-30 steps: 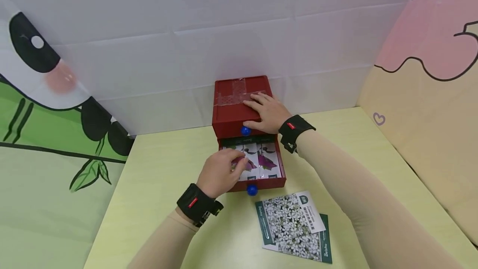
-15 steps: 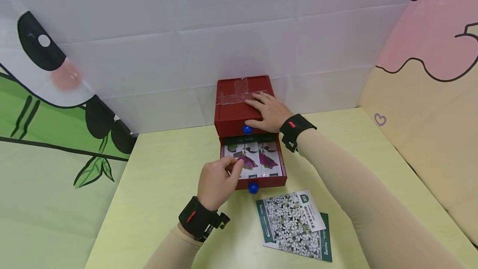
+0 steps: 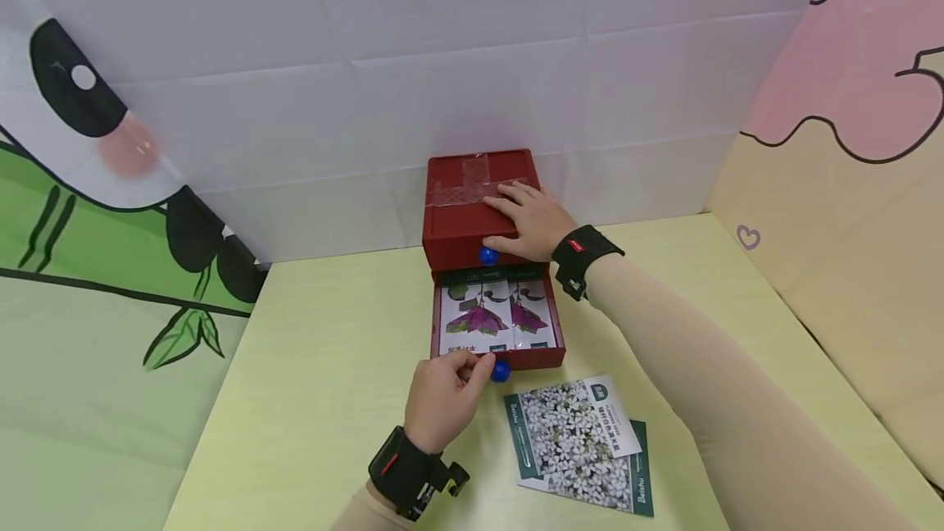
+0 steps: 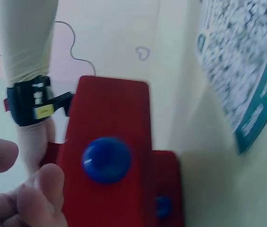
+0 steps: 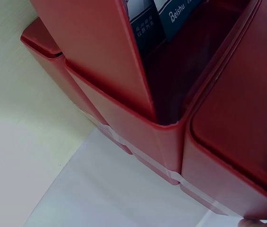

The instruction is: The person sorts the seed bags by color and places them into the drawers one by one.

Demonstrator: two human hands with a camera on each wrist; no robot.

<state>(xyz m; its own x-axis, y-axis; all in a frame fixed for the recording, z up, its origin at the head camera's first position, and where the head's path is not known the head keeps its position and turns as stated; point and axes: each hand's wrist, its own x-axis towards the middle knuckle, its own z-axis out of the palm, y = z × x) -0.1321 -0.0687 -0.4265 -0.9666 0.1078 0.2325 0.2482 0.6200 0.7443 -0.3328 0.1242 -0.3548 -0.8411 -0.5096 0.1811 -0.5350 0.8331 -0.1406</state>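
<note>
A small red drawer box stands against the back wall. Its lower drawer is pulled out, with purple-flower seed packets lying flat inside. My right hand rests flat on the box top, just above the upper blue knob. My left hand is at the drawer's front, fingers loosely curled and holding nothing. In the left wrist view the lower blue knob shows whole, with my fingertips just left of it. The right wrist view shows the red box close up.
Two white-flower seed packets lie overlapped on the yellow-green table, near and right of the drawer. Printed cloth walls close in the back, left and right. My right forearm crosses the table's right side.
My left hand has drawn back out of the drawer, off the purple packet, to the drawer's front beside the knob. The packet now lies flat and uncovered. The right hand has not moved.
</note>
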